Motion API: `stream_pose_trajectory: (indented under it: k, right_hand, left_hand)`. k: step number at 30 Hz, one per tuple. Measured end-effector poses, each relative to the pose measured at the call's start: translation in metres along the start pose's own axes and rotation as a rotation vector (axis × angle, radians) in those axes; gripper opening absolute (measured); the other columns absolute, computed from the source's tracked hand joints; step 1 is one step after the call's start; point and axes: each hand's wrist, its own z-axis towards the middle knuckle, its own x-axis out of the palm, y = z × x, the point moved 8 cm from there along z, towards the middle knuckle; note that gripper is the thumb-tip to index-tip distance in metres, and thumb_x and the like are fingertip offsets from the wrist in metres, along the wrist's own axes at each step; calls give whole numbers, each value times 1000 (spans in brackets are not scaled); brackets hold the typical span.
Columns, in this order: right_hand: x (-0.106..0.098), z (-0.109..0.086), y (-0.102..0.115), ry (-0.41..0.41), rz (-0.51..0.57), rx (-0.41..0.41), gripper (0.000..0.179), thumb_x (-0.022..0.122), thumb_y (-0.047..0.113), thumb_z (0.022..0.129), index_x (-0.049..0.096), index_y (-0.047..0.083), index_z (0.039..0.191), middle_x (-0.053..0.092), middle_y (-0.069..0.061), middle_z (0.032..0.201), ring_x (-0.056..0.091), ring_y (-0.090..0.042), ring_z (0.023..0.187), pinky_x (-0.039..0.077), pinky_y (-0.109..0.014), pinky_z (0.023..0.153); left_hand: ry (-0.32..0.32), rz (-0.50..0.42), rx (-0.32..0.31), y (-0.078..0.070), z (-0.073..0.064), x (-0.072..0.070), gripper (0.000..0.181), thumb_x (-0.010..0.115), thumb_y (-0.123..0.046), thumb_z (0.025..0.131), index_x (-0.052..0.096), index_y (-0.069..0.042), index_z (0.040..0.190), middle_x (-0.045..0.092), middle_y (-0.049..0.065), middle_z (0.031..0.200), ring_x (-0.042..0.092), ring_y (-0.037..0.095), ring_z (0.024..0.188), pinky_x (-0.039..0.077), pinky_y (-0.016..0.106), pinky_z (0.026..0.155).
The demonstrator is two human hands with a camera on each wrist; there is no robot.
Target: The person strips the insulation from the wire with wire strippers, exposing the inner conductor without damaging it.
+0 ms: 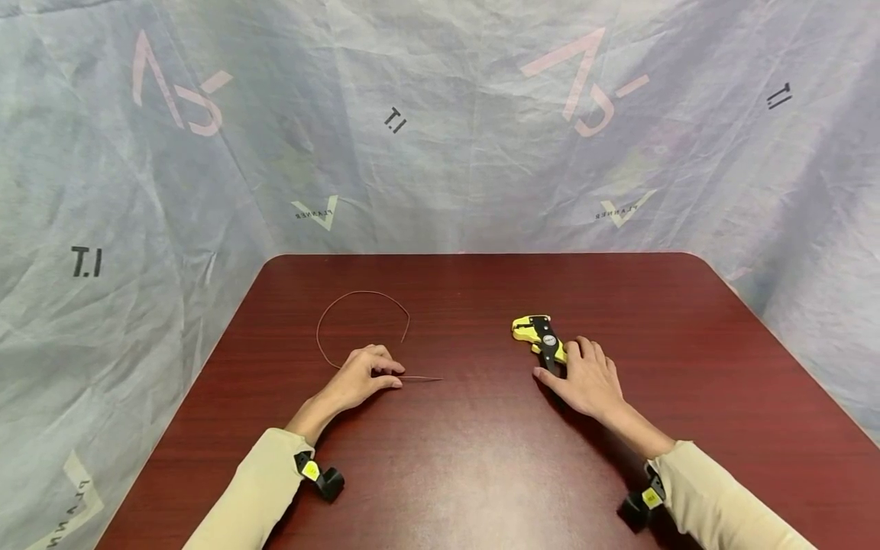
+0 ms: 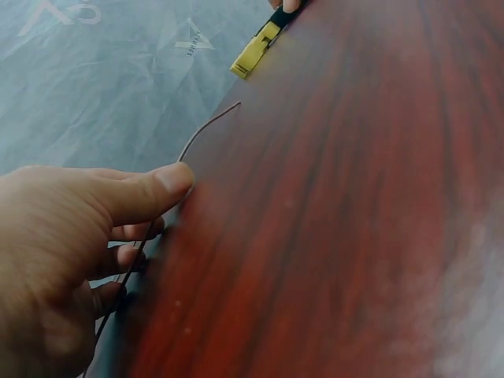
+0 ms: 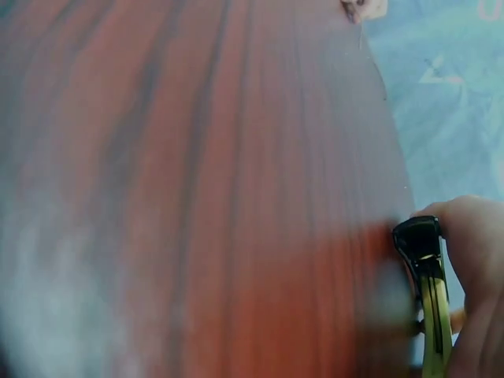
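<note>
A thin brownish wire (image 1: 359, 292) curves in a loose loop on the left part of the table. My left hand (image 1: 363, 376) pinches it near one end between thumb and fingers, and a short length sticks out to the right. In the left wrist view the wire's free end (image 2: 203, 127) bends past the thumb tip. A yellow and black wire stripper (image 1: 548, 341) is at the right, its head pointing away and leftward. My right hand (image 1: 587, 376) holds it by the handles, thumb on the near side. The right wrist view shows the handle ends (image 3: 429, 268) beside the hand; some fingers are hidden.
Both hands work over a dark red wood-grain table (image 1: 474, 458) with rounded far corners. A grey printed cloth (image 1: 440, 153) hangs behind it and along both sides. Each sleeve cuff carries a small black wrist camera, one at the left (image 1: 330, 483).
</note>
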Motion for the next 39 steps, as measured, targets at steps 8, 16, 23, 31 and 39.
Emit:
stream_pose_trajectory:
  k: [8,16,23,31,39]
  right_hand:
    - [2,4,0,-12,9,42,70,64,52,87,52,-8,122,47,-30,140,43,-47,129,39,-67,96]
    - [4,11,-1,-12,8,88,65,64,46,85,53,-9,118,51,-28,137,46,-46,126,40,-66,95]
    - [3,17,-4,18,-8,112,65,65,46,80,56,-11,111,52,-30,131,46,-50,120,42,-64,88]
    - [0,20,-6,159,52,125,48,69,42,76,60,-3,90,48,-27,116,55,-41,88,47,-46,64]
    - [-7,27,-6,316,178,120,40,77,40,73,50,12,65,45,0,69,44,-17,66,35,-28,56]
  left_hand:
    - [-14,-12,-1,3,-2,-1,14,80,-11,80,81,-8,95,67,-2,80,56,14,79,45,26,70]
    - [-27,-21,-5,5,-2,-1,13,80,-11,81,81,-9,93,67,-2,80,56,14,79,45,25,70]
    - [-44,-25,-11,6,-3,1,11,79,-10,81,82,-9,92,67,-2,80,55,10,81,45,23,71]
    - [-54,-39,-19,7,-3,3,9,79,-10,81,82,-10,90,67,-2,78,54,8,79,44,22,70]
    - [-56,-60,-22,5,-3,1,8,79,-10,82,82,-9,89,68,-2,77,54,12,78,43,22,69]
